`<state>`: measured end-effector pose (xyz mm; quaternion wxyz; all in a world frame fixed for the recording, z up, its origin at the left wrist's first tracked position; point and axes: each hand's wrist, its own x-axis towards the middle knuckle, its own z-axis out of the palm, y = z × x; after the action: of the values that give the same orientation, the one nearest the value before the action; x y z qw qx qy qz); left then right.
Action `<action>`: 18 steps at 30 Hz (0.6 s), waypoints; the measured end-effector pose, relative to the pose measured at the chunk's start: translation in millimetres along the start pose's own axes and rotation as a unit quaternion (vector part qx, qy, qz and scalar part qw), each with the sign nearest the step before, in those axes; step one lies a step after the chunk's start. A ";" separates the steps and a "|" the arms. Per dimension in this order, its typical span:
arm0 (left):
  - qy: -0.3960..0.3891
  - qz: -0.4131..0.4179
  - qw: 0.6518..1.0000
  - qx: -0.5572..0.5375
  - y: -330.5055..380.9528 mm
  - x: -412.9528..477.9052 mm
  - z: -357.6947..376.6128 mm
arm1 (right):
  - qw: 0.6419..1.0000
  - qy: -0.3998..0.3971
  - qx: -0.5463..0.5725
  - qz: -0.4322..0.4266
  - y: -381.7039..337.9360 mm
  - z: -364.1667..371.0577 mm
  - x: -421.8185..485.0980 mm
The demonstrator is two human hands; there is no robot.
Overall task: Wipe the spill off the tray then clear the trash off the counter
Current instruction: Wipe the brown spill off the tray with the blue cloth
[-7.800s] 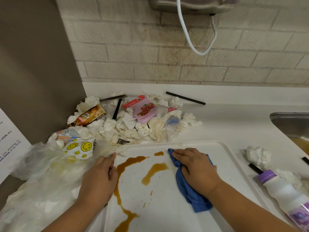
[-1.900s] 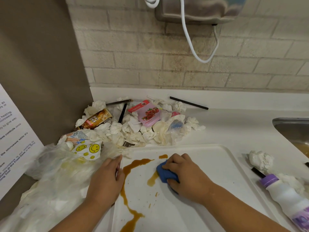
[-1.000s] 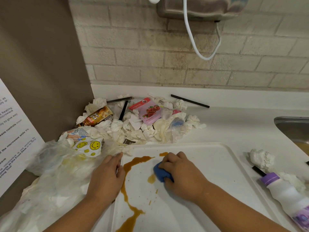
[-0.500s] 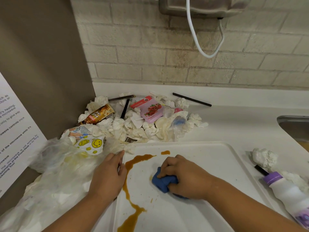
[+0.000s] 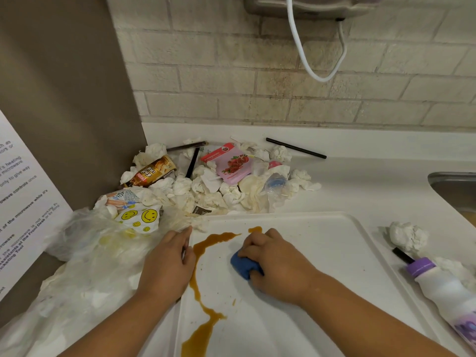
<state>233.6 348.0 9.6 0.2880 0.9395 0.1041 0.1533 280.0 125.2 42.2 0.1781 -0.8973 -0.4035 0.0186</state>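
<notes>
Item 1, white plastic tray: lies flat on the white counter, directly below my view. Stiff and smooth, likely slick where wet. I would steady it at the left rim.

Item 2, brown liquid spill: a long streak down the tray's left side, plus a small spot near the far edge. Thin and runny by my guess, so it should smear unless blotted. Mostly unwiped.

Item 3, bunched blue cloth: soft, light, absorbent. On the tray, just right of the streak. Best held as a wad from above.

Item 4, right hand: fingers curled over the cloth, gripping it and pressing it to the tray.

Item 5, left hand: fingers straight, holding nothing, resting flat on the tray's left rim.

Item 6, heap of crumpled tissues and wrappers: on the counter beyond the tray, in the corner. Light and loose; I would take it in handfuls. Not yet cleared.

Item 7, clear plastic bag: limp, just left of the tray.

Item 8, white bottle with a purple cap: lying on its side, right of the tray.
</notes>
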 end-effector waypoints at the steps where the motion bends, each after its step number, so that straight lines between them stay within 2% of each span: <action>1: 0.001 0.001 1.000 -0.001 -0.1 0.0 0.1 | 1.000 -0.011 0.010 -0.019 -4.2 5.0 -2.0; 3: 0.002 0.002 1.000 -0.002 -0.4 0.2 0.2 | 0.995 -0.063 0.049 -0.063 -9.0 5.3 -8.5; 5: 0.001 0.002 1.000 0.000 -0.9 0.4 0.4 | 0.989 -0.102 0.084 -0.065 -4.4 -3.8 -11.5; 8: -0.001 0.002 1.000 0.006 -1.9 0.7 0.7 | 0.995 -0.058 0.074 -0.027 2.6 -7.7 -11.0; 10: -0.002 0.001 1.000 0.005 -2.1 0.6 0.6 | 0.998 -0.022 0.040 -0.036 -2.5 -2.0 -11.0; 13: -0.002 0.001 1.000 0.008 -2.7 0.8 0.1 | 0.992 -0.067 0.065 -0.086 -11.3 4.1 -17.3; 15: -0.001 0.003 1.000 0.009 -2.5 0.4 0.6 | 0.986 -0.106 0.090 -0.087 -7.1 -3.8 -17.8; 18: 0.002 0.002 1.000 0.005 -2.8 1.1 1.8 | 0.993 -0.072 0.074 -0.052 0.7 -8.1 -11.2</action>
<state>234.9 349.7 6.8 0.2829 0.9407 0.1041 0.1555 274.4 114.1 48.3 0.2157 -0.8557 -0.4588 0.1034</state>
